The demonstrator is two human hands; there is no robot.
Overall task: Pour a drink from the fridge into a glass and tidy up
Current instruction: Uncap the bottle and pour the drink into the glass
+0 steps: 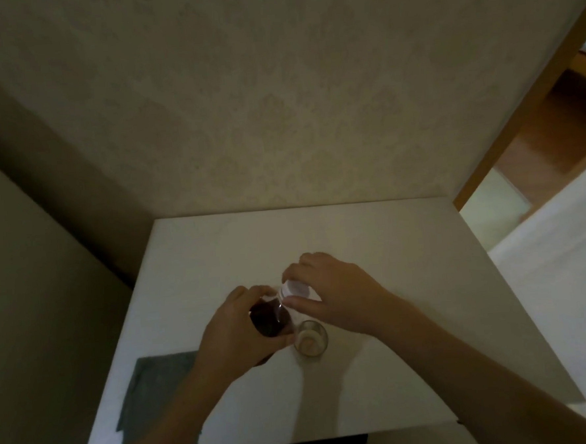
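Observation:
A bottle of dark drink (269, 319) stands tilted toward the upper right over the white table (372, 251). My left hand (238, 338) is wrapped around its body. My right hand (337, 294) has its fingers and thumb closed on the bottle's white cap (295, 288). A short clear glass (310, 339) stands upright on the table just right of the bottle, below my right hand, with a pale bottom showing through it. Whether the cap is on or off the neck is hidden by my fingers.
A grey cloth (151, 398) lies flat at the table's front left corner. The wallpapered wall (277, 102) runs along the table's far edge. A wooden door frame (518, 112) and an open doorway are at the right.

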